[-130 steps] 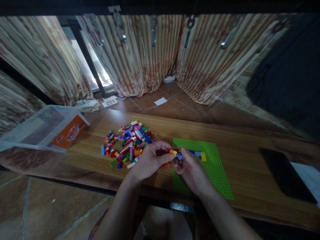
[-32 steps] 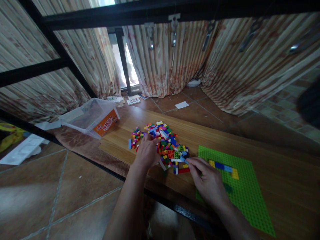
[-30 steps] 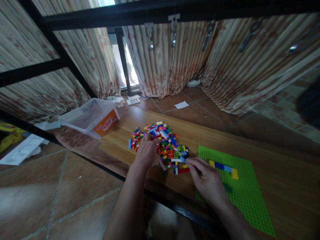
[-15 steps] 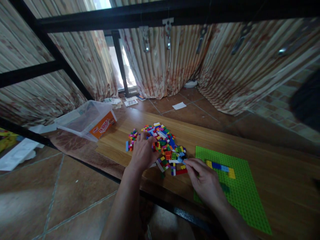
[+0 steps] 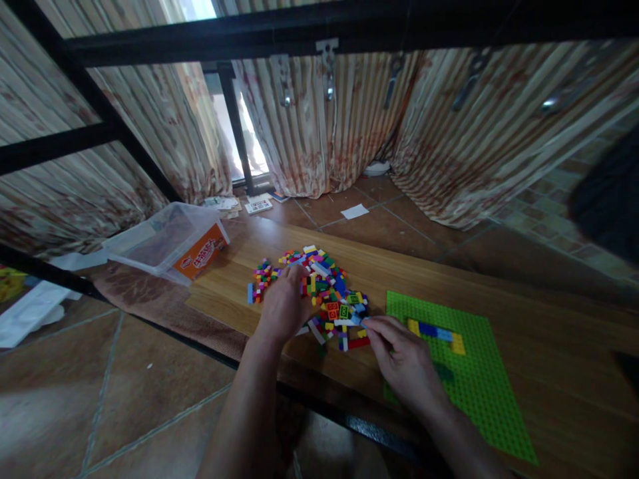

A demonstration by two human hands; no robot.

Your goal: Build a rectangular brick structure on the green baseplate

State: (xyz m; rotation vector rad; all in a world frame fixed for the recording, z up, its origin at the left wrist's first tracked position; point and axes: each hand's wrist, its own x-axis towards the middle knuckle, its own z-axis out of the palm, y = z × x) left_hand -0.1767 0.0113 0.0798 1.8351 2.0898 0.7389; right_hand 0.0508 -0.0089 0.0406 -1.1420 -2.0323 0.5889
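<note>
A heap of small coloured toy bricks [image 5: 324, 273] is spread over the wooden board. My left hand [image 5: 284, 303] rests at the heap's near left side, its thumb and fingers apart with bricks showing between them; its other fingertips are hidden. At the heap's right end my right hand [image 5: 404, 352] pinches a small light blue brick [image 5: 363, 322] between thumb and fingertips. Beside that hand lies a green baseplate [image 5: 479, 386]. On the plate sits a row of yellow, dark blue and light blue bricks [image 5: 436, 332]. An orange brick [image 5: 332, 311] lies studs up near my right fingertips.
A clear plastic box [image 5: 150, 246] with an orange label stands left of the board [image 5: 239, 266]. Black metal bars [image 5: 249, 40] cross above and along the near edge. Papers [image 5: 258, 204] lie on the tiled floor by the striped curtains [image 5: 339, 133].
My left hand has turned slightly, its fingers drawn closer together over the heap. My right hand keeps its pinch in nearly the same place. The whole view has shifted slightly.
</note>
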